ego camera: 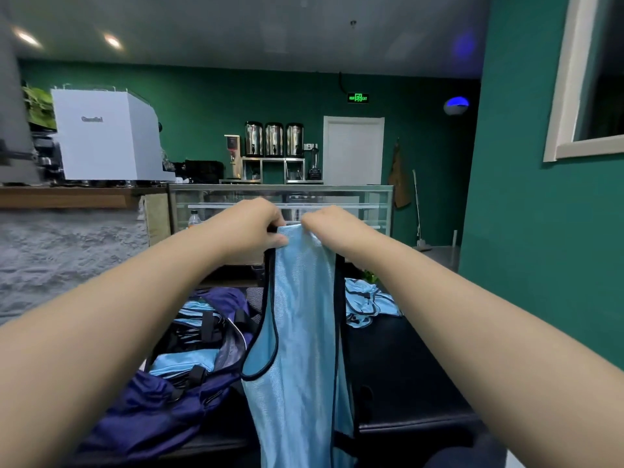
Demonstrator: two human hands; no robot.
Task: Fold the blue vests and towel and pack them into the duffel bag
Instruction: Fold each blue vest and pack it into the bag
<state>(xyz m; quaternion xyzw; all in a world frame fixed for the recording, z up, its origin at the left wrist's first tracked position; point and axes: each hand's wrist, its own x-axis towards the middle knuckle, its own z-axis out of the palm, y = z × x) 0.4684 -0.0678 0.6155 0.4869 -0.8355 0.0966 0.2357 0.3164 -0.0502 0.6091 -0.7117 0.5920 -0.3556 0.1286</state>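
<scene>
Both hands, left hand (251, 228) and right hand (329, 224), pinched the blue vest's (297, 349) top edge, which hung below them.

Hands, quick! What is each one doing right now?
Left hand: pinching the top of the blue vest, holding it up.
Right hand: gripping the vest's top beside the left hand.

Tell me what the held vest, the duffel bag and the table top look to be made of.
Light blue vest: thin, shiny synthetic knit, probably polyester mesh; it shows a fine ribbed sheen, hangs limp, and has dark binding at the edges.
Duffel bag: navy woven synthetic, likely nylon; soft creases, black webbing straps and buckles.
Table: black, smooth, slightly glossy surface; the material is unclear.
</scene>
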